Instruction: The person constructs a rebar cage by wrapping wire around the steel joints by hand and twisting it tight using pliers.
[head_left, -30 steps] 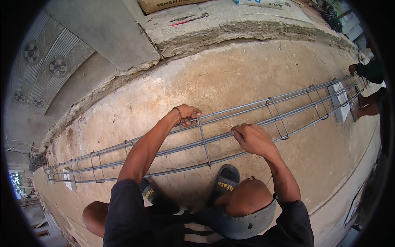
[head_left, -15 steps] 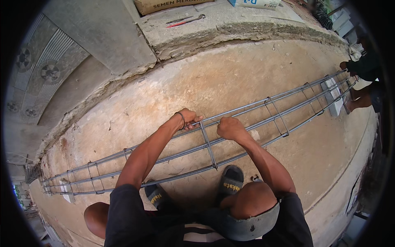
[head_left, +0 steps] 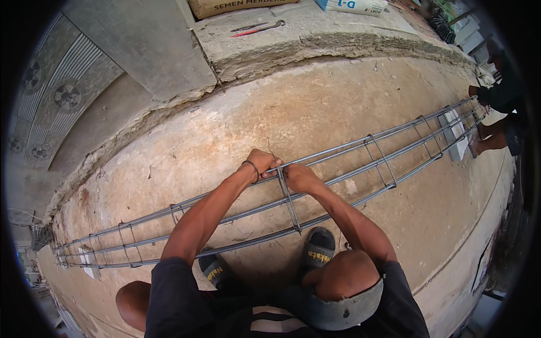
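On the floor [head_left: 338,101], the cage [head_left: 289,198] runs left-to-right; left hand [head_left: 264,162] clamps its far edge, right hand [head_left: 300,178] just rightward, grip hidden.

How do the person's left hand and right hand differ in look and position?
The left hand has a dark band at its wrist; the right hand shows none. The left hand is left of the rebar stirrup, the right hand right of it. Both are ungloved and close to the stirrup's upper end.
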Motion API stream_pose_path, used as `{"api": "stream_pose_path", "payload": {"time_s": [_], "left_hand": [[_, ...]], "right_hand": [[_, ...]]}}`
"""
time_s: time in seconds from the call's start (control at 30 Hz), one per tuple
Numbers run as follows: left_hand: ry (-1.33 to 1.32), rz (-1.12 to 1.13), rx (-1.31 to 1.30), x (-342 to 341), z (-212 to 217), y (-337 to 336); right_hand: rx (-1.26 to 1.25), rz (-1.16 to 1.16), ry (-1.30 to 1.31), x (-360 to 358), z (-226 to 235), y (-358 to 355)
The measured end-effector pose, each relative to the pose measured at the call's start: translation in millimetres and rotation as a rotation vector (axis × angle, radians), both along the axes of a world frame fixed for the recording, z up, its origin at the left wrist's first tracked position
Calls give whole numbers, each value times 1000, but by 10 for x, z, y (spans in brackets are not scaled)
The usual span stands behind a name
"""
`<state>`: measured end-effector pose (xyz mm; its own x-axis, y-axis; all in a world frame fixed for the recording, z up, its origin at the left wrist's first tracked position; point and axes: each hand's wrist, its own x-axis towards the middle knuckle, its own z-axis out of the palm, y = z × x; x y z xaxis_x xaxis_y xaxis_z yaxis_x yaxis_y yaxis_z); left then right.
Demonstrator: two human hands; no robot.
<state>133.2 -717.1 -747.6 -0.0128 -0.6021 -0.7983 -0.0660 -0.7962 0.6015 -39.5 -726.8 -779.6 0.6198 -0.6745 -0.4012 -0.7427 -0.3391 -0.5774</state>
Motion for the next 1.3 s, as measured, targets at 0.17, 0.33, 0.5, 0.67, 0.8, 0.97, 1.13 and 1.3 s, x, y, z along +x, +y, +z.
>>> {"api": "stream_pose_path", "payload": {"time_s": [0.17, 0.33, 0.5, 0.67, 0.8, 0.97, 1.13, 1.3], "left_hand": [[-52, 108, -251, 75, -122, 202], [-326, 18, -449, -122, -166, 388], [-497, 59, -959, -137, -205, 686], [-278, -65, -1019, 82, -155, 691], [3, -89, -673, 295, -2, 506], [67, -98, -450, 293, -60, 418], [-13, -88, -477, 222, -166, 387], [-137, -393, -468, 165, 40, 238]], "right_hand": [[53, -68, 62, 223, 646, -130], [127, -147, -34, 164, 504, -364], [194, -114, -15, 262, 533, -468], [321, -238, -48, 323, 634, -462], [380, -291, -31, 347, 743, -458], [395, -303, -78, 357, 684, -472], [383, -289, -56, 406, 680, -489], [408, -264, -79, 360, 613, -506]]}}
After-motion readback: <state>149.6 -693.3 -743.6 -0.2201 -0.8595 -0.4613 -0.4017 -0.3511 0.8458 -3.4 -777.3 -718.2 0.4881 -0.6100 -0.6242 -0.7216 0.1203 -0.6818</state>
